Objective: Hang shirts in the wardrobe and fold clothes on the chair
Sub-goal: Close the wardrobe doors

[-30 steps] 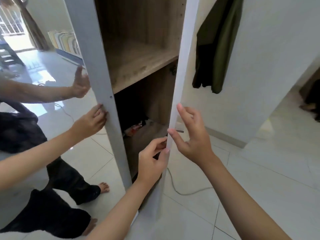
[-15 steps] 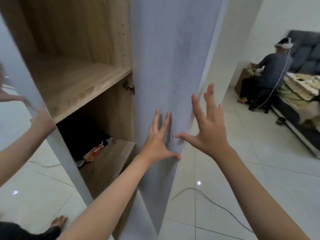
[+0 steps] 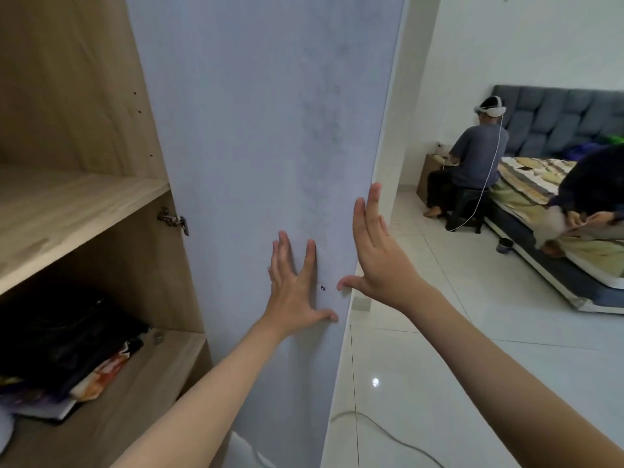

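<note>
The wardrobe's pale grey door (image 3: 256, 130) stands swung open in front of me. My left hand (image 3: 295, 285) presses flat on its inner face with fingers spread. At the door's free edge my right hand (image 3: 374, 255) has straight fingers and its thumb touches the face. To the left is the wooden wardrobe interior with a shelf (image 3: 67, 214). Dark folded clothes (image 3: 64, 336) lie on the lower board. No shirt, hanger or chair with clothes is visible.
A metal hinge (image 3: 173, 219) joins door and cabinet. A white cable (image 3: 388, 434) runs over the tiled floor. At the right a person (image 3: 472, 163) with a headset sits on a stool beside a bed (image 3: 553, 231); another person (image 3: 594, 190) leans over it.
The view turned right and the door swung wider open. Both hands went from pinching the door's edge to lying flat on it. The mirrored left door left the view.
</note>
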### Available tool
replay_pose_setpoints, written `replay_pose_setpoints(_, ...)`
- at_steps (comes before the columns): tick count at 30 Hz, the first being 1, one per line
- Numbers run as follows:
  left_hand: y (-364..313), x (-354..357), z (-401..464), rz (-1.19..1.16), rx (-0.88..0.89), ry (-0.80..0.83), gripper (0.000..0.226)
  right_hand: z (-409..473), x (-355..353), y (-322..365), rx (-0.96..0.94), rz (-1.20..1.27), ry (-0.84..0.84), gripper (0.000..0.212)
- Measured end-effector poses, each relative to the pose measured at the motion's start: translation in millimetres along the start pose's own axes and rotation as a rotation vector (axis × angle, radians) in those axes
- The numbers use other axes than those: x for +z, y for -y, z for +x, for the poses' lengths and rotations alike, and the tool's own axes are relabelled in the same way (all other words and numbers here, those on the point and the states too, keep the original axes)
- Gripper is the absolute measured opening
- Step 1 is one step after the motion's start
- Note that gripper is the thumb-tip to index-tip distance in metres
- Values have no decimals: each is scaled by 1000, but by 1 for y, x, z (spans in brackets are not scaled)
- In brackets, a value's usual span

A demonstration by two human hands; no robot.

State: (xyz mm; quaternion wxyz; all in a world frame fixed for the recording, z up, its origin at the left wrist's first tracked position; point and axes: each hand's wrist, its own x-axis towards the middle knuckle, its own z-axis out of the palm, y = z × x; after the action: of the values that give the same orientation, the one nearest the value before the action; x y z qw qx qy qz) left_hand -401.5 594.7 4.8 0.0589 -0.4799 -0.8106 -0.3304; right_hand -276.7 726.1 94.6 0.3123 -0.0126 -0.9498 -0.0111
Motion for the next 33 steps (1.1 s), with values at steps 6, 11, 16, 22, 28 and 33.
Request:
replay_pose_setpoints(6,15,9,62,114,-55,-37,140,25,27,-64,-14,38,-28,142)
replay_pose_setpoints(11,26,24,102,237,-58,-29,135,49,48,-103,20,20,19,148)
replay_pose_setpoints(16,49,38,133,400,-52,-121,129,77,68,-139,43,44,50,148)
replay_pose_setpoints(22,88,33,162,580,69,-199,124,111,91,-169,87,52,61,147)
replay_pose_setpoints(28,108,40,183,617,101,-219,119,135,112,-181,133,68,33,146)
replay_pose_setpoints(33,112,44,189,588,119,-250,118,140,122,-185,176,42,19,147)
